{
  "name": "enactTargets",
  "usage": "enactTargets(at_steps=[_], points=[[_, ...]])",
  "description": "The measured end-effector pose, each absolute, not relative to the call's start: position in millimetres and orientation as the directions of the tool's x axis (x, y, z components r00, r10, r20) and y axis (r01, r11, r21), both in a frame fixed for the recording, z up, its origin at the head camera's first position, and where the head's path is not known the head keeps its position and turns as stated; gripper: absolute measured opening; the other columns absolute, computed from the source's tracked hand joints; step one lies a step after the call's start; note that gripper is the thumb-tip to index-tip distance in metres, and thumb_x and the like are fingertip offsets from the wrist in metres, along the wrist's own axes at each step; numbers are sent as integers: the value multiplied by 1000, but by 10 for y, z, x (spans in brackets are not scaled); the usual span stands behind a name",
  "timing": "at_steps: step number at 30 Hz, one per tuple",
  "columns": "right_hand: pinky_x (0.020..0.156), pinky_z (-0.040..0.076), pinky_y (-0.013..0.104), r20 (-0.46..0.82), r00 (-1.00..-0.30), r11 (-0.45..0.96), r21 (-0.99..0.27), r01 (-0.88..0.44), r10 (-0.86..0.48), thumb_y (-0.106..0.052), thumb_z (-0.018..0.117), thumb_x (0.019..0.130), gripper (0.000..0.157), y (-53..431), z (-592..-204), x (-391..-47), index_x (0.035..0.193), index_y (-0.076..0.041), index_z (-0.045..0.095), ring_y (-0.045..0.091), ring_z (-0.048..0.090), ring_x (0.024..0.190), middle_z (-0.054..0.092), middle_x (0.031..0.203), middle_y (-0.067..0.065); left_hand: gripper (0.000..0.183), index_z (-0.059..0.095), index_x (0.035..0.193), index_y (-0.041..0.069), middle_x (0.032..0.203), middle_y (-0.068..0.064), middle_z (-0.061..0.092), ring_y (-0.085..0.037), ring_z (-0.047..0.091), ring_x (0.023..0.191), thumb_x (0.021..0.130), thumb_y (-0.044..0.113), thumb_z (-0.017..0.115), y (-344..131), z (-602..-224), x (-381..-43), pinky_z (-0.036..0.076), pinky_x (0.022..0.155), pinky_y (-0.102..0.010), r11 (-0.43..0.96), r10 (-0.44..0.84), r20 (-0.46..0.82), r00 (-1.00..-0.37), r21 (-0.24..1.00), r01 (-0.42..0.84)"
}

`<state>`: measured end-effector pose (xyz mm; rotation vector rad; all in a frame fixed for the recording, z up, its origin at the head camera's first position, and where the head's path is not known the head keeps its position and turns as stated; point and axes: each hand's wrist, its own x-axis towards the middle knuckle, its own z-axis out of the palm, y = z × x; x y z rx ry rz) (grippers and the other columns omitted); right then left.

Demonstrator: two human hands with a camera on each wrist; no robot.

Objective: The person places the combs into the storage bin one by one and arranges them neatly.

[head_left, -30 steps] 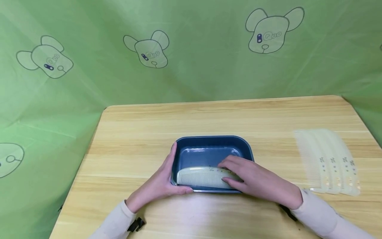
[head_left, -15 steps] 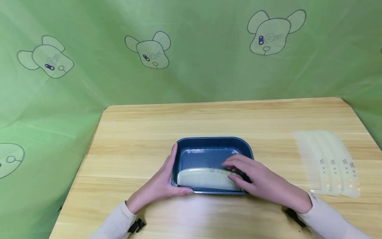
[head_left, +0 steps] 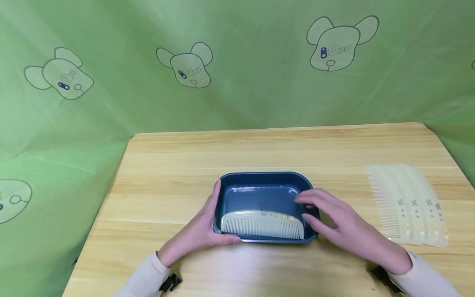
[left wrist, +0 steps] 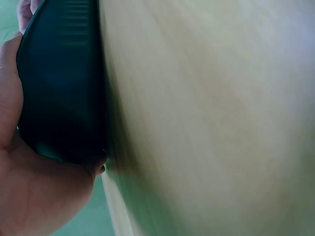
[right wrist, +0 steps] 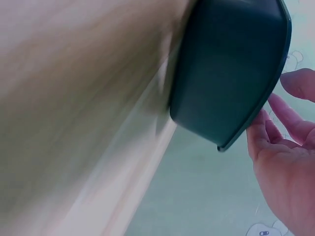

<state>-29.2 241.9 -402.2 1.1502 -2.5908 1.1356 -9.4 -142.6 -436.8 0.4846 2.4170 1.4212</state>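
Note:
A dark blue open box [head_left: 256, 199] stands on the table in the head view. Inside, along its near wall, lies one pale translucent comb [head_left: 261, 225], teeth towards the person. My left hand [head_left: 202, 227] grips the box's left end, thumb along the near side and fingers at the left wall. The left wrist view shows that hand [left wrist: 42, 189] wrapped round the box's corner. Over the right rim hovers my right hand [head_left: 346, 227], fingers bent loosely and holding nothing. The right wrist view has its fingertips by the rim of the box [right wrist: 229, 64]; contact is unclear.
Several similar combs [head_left: 408, 202] lie overlapped in a fan at the right of the wooden table [head_left: 178, 156]. Green cloth [head_left: 252, 99] printed with cartoon heads hangs behind and beside the table.
My right hand has let go of the comb and drawn back to the right, uncovering the comb's right end. The left hand keeps its place on the box.

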Motion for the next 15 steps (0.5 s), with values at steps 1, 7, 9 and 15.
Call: enactTargets(at_steps=[1, 7, 9, 15], points=[[108, 47, 16, 353, -717, 445, -598, -667, -601, 3, 81, 92, 58, 2440, -4016, -290, 144, -18, 67, 13, 65, 125, 65, 142, -3, 151, -15, 175, 30, 181, -8, -6, -33, 7, 164, 77, 41, 100, -1424, -4368, -93, 20, 127, -60, 453, 429, -79, -900, 881, 139], [102, 51, 15, 372, -728, 465, -583, -666, -575, 4, 81, 89, 55, 2566, -4000, -270, 140, -13, 70, 17, 69, 115, 67, 139, 3, 151, -14, 175, 29, 181, -10, -6, -35, 7, 164, 77, 40, 100, -1416, -4367, -88, 21, 126, -62, 449, 429, -71, -900, 882, 145], [100, 51, 15, 379, -732, 472, -579, -665, -567, 5, 81, 88, 54, 2603, -3994, -258, 139, -11, 70, 17, 69, 112, 68, 139, 5, 151, -14, 175, 28, 181, -10, -6, -35, 7, 164, 77, 41, 100, -1414, -4368, -87, 21, 126, -62, 448, 430, -73, -900, 883, 143], [103, 49, 14, 411, -732, 497, -546, -675, -543, 7, 82, 85, 57, 2684, -3997, -226, 139, -8, 71, 15, 69, 111, 68, 138, 2, 151, -14, 175, 29, 181, -7, -6, -32, 8, 164, 77, 42, 100, -1425, -4376, -91, 21, 127, -60, 460, 424, -93, -901, 879, 125]])
